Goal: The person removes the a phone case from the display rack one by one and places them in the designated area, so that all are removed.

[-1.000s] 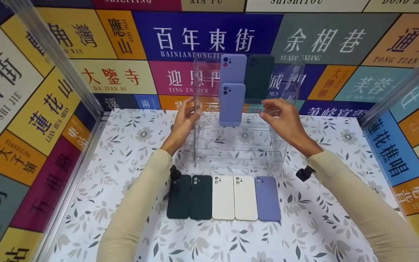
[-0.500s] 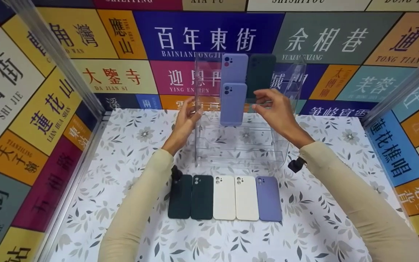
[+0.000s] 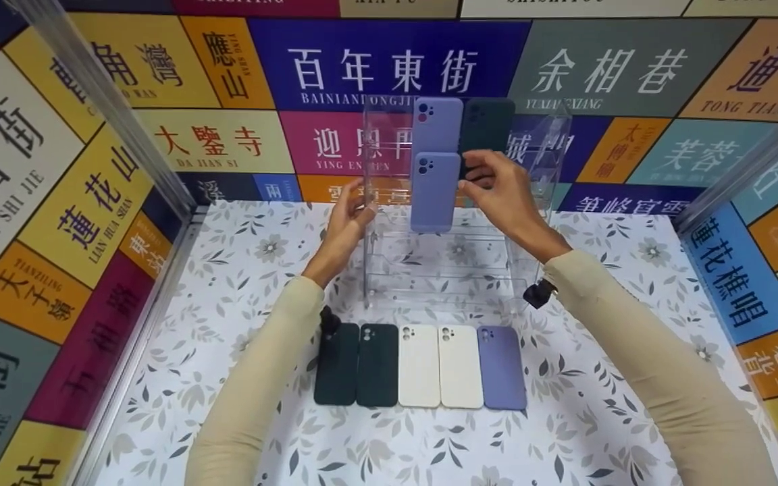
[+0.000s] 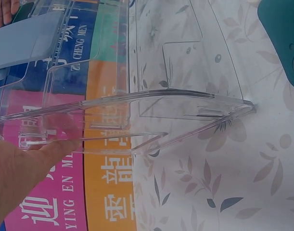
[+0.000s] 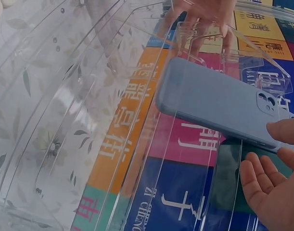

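Lower lavender rectangular matte phone case [image 3: 435,194], on clear plastic stand [image 3: 446,289].
Left hand [image 3: 348,217]: case's 8 o'clock, pinching stand's side. Right hand [image 3: 502,194]: 3 o'clock, just beside case, fingers relaxed, apart from thumb.

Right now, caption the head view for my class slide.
Left hand holding a clear stand, right hand beside its lower purple case; five phone cases lie in front.

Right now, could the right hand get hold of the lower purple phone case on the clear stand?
Probably yes: the right hand is close beside the lower purple case, seemingly holding nothing, and nothing visible stands between them.
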### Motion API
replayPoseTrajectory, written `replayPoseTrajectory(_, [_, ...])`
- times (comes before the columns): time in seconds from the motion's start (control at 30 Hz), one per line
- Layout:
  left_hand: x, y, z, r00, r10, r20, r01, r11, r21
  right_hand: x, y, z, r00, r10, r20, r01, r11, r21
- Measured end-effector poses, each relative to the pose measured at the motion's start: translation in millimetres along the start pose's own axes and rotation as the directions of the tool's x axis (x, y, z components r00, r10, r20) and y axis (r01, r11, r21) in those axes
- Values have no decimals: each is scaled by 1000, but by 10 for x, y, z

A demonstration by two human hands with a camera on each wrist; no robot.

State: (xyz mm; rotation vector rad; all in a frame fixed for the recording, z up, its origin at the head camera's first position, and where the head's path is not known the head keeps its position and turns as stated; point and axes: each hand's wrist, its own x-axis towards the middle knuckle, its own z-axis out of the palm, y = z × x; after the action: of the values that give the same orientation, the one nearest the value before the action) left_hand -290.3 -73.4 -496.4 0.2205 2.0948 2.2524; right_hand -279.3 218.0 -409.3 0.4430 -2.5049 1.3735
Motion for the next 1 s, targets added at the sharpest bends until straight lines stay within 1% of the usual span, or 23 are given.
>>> replayPoseTrajectory(0.23, [10,-1,4,1000,13,10,-14,1000,8,36,-40,40,1000,-6,-2,6,1000,18])
replayPoseTrajectory(0.47, [-10,4,-9,1000,7,4,-7,1000,8,42,-33,93,1000,-10,21,9,1000,21])
replayPoseTrajectory(0.63, [-4,1,-13,1000,7,5,-7,1000,10,32,-15,120,1000,-19,22,18,999,35])
replayPoseTrajectory(0.73, [-2,0,-13,1000,9,7,-9,1000,9,14,2,133,999,-39,5,38,998,41])
replayPoseTrajectory(0.87, [1,1,-10,1000,12,7,-12,1000,10,-26,25,161,996,-90,-21,91,995,43])
replayPoseTrajectory(1.0, [4,-3,-9,1000,17,6,-17,1000,13,-67,60,198,993,-120,-23,121,992,41])
